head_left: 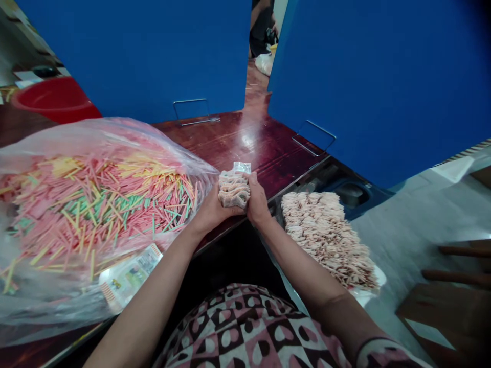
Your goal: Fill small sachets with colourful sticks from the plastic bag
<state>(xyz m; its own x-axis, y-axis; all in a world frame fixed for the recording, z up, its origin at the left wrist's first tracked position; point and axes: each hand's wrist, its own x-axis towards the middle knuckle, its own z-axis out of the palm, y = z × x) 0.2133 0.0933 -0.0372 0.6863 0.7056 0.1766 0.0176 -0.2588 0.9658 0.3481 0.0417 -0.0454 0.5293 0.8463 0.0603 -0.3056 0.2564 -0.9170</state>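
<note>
Wad of small pink-and-white packets (pixel 233 189), folded tight with a clear plastic tab sticking out on top, sits pressed between the two hands, just over the near edge of the table. The left hand (pixel 210 212) cups it from the lower side; the right hand (pixel 258 202) squeezes in from the other, fingers curled round it. Just beside the right forearm lies a long heap of similar packets (pixel 326 237), on something white at its near end. Against the left hand bulges a clear plastic bag (pixel 115 134) full of slim pink, yellow and green sticks, with a printed label (pixel 130 276) at its near side. A dark red varnished table (pixel 245 143) runs ahead to blue partition panels (pixel 130 51) with wire brackets (pixel 194 110) at their feet. Further off: a red basin (pixel 53 99) at left, and, through the gap, a co-worker (pixel 261 25) in dark clothes — a white bag (pixel 264 64) close by.
</note>
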